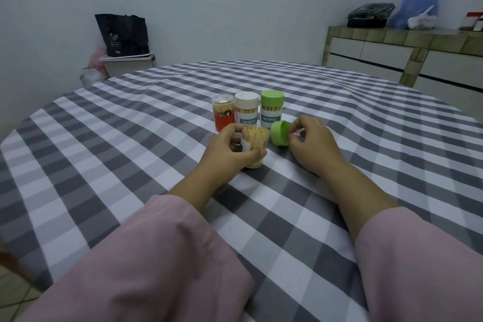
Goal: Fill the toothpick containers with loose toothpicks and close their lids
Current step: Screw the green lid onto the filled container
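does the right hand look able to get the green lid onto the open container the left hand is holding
Probably yes. The right hand pinches the green lid right beside the open container, which the left hand grips by its side, leaving the toothpick-filled mouth uncovered. Nothing lies between lid and mouth.

"TOOTHPICK" reads on the white-lidded container (246,112) and the green-lidded container (271,110).

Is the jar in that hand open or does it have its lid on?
Open. The clear toothpick jar in the left hand shows bare toothpick tips; the right hand holds the green plastic lid beside it.
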